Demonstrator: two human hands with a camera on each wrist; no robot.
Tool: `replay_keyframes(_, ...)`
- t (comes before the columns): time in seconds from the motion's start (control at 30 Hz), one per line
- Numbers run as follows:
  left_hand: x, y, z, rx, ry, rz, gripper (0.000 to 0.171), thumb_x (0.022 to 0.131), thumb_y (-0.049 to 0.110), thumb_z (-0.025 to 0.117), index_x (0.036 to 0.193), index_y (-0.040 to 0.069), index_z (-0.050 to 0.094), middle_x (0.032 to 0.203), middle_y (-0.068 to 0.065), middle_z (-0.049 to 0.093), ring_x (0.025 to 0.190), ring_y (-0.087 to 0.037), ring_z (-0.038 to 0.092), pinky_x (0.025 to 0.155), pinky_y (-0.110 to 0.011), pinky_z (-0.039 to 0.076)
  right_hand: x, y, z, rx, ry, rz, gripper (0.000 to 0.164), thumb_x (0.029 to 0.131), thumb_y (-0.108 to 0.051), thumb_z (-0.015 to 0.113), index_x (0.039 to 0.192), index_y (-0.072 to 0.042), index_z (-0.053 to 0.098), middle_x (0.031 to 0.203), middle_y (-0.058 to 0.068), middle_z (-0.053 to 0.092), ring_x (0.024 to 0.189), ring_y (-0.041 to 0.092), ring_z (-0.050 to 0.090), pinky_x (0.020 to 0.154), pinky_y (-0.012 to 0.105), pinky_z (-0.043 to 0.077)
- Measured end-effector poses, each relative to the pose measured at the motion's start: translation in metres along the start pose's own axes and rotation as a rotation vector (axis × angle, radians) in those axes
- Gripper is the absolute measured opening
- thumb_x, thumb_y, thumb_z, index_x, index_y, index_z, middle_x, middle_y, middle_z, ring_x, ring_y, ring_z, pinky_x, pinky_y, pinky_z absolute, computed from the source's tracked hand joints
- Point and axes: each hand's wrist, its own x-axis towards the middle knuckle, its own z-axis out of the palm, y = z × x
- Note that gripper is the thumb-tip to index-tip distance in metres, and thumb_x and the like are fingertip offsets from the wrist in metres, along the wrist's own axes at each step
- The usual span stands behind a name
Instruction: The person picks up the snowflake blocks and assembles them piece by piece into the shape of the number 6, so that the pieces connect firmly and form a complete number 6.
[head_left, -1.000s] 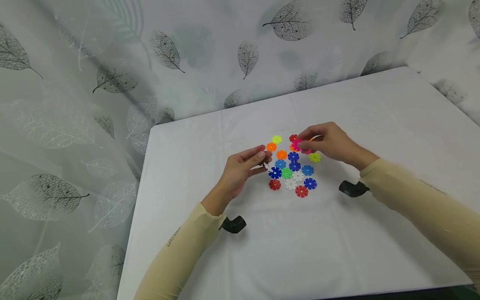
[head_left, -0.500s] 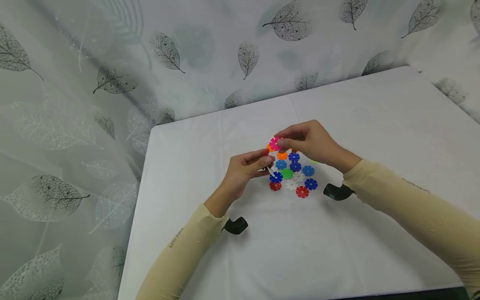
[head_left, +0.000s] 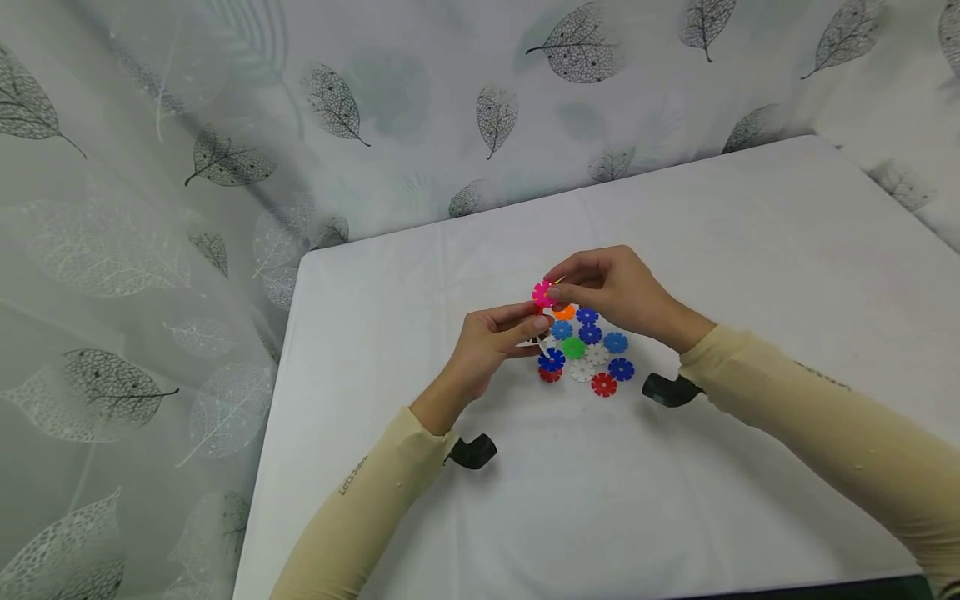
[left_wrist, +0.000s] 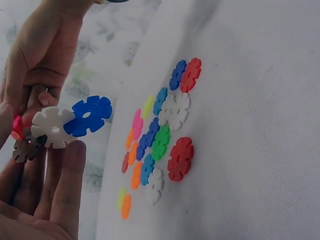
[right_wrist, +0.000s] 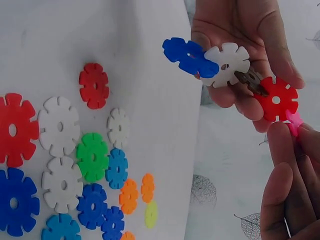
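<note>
My left hand [head_left: 480,354] holds a chain of notched plastic discs joined edge to edge. The chain runs from a blue disc [right_wrist: 177,56] through a white disc [right_wrist: 235,54] and a brown disc [right_wrist: 248,81] to a red disc [right_wrist: 285,92]. Between thumb and fingers, my right hand [head_left: 618,292] pinches a pink disc [head_left: 541,293]. In the right wrist view the pink disc, seen nearly edge-on, meets the rim of the red one. Whether their notches are fitted together, I cannot tell. Both hands are raised over the far left of the loose discs.
Loose discs lie flat on the white-covered table [head_left: 450,517], among them a green disc [head_left: 573,347], an orange disc [left_wrist: 136,175] and a red disc [head_left: 603,384]. My right hand hides some of them in the head view. A leaf-patterned curtain [head_left: 420,100] stands behind the table.
The right hand has brought the pink disc leftward from the far side of the loose discs to the chain in the left hand. The left hand has shifted only slightly.
</note>
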Motion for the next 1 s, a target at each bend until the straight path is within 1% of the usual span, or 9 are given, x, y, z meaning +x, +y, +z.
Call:
replay_keyframes(0.1, 0.000, 0.000, 0.001, 0.011, 0.003, 0.019, 0.040, 0.095, 0.018, 0.072, 0.132, 0.004, 0.067, 0.118, -0.010, 0.072, 0.106, -0.026, 0.070, 0.085, -0.042, 0.058, -0.001, 0.000, 0.002, 0.010, 0.011, -0.012, 0.021, 0.094, -0.019, 0.075, 0.112, -0.009, 0.076, 0.100, 0.004, 0.076, 0.090, 0.020, 0.074, 0.080, 0.027, 0.058)
replay_keyframes(0.2, 0.000, 0.002, 0.001, 0.032, 0.008, 0.046, 0.039, 0.095, 0.019, 0.072, 0.131, 0.004, 0.068, 0.118, -0.010, 0.073, 0.105, -0.026, 0.070, 0.086, -0.041, 0.058, -0.002, 0.001, 0.004, 0.006, 0.040, -0.030, 0.019, 0.093, -0.017, 0.076, 0.110, -0.009, 0.077, 0.101, 0.003, 0.076, 0.090, 0.018, 0.074, 0.079, 0.026, 0.058)
replay_keyframes(0.37, -0.001, 0.005, 0.002, 0.074, 0.021, 0.092, 0.037, 0.096, 0.020, 0.072, 0.129, 0.004, 0.070, 0.114, -0.009, 0.074, 0.103, -0.025, 0.071, 0.087, -0.038, 0.058, -0.004, -0.001, 0.010, -0.033, 0.097, -0.080, 0.015, 0.091, -0.015, 0.078, 0.105, -0.009, 0.078, 0.102, 0.002, 0.076, 0.084, 0.015, 0.072, 0.072, 0.026, 0.058)
replay_keyframes(0.5, -0.001, 0.006, 0.002, 0.107, 0.041, 0.119, 0.036, 0.095, 0.017, 0.073, 0.127, 0.002, 0.070, 0.111, -0.010, 0.075, 0.100, -0.024, 0.072, 0.088, -0.037, 0.057, -0.005, -0.002, 0.014, -0.058, 0.109, -0.102, 0.018, 0.090, -0.016, 0.079, 0.107, -0.008, 0.079, 0.101, 0.000, 0.076, 0.082, 0.013, 0.069, 0.068, 0.028, 0.057)
replay_keyframes(0.6, -0.001, 0.004, 0.003, 0.111, 0.048, 0.103, 0.037, 0.094, 0.015, 0.074, 0.127, 0.000, 0.069, 0.110, -0.010, 0.075, 0.099, -0.023, 0.072, 0.088, -0.037, 0.057, -0.006, -0.001, 0.015, -0.056, 0.091, -0.092, 0.021, 0.091, -0.018, 0.079, 0.110, -0.009, 0.079, 0.101, 0.001, 0.076, 0.083, 0.015, 0.070, 0.070, 0.029, 0.057)
replay_keyframes(0.7, -0.002, 0.003, 0.003, 0.102, 0.031, 0.064, 0.038, 0.094, 0.015, 0.074, 0.129, 0.001, 0.068, 0.110, -0.011, 0.074, 0.099, -0.024, 0.072, 0.088, -0.040, 0.057, -0.007, 0.002, 0.016, -0.055, 0.070, -0.069, 0.024, 0.092, -0.018, 0.077, 0.115, -0.010, 0.078, 0.103, 0.001, 0.076, 0.085, 0.017, 0.071, 0.071, 0.031, 0.057)
replay_keyframes(0.8, -0.001, 0.003, 0.004, 0.098, 0.018, 0.030, 0.039, 0.096, 0.018, 0.072, 0.131, 0.003, 0.066, 0.111, -0.014, 0.072, 0.099, -0.026, 0.072, 0.087, -0.042, 0.057, -0.008, 0.006, 0.017, -0.074, 0.075, -0.049, 0.028, 0.092, -0.019, 0.078, 0.119, -0.012, 0.076, 0.100, 0.000, 0.077, 0.087, 0.017, 0.072, 0.070, 0.033, 0.057)
replay_keyframes(0.93, 0.000, 0.004, 0.004, 0.087, 0.039, 0.007, 0.036, 0.101, 0.028, 0.065, 0.128, 0.004, 0.067, 0.114, -0.015, 0.072, 0.098, -0.026, 0.073, 0.084, -0.041, 0.059, -0.009, 0.009, 0.019, -0.107, 0.087, -0.035, 0.023, 0.090, -0.023, 0.080, 0.111, -0.013, 0.075, 0.093, -0.002, 0.076, 0.084, 0.017, 0.073, 0.069, 0.035, 0.056)
replay_keyframes(1.0, 0.000, 0.004, 0.005, 0.088, 0.058, 0.011, 0.036, 0.103, 0.031, 0.061, 0.125, 0.003, 0.068, 0.113, -0.015, 0.073, 0.096, -0.026, 0.073, 0.082, -0.040, 0.059, -0.009, 0.008, 0.020, -0.112, 0.085, -0.034, 0.019, 0.090, -0.025, 0.080, 0.105, -0.014, 0.076, 0.091, -0.002, 0.076, 0.082, 0.017, 0.072, 0.069, 0.035, 0.057)
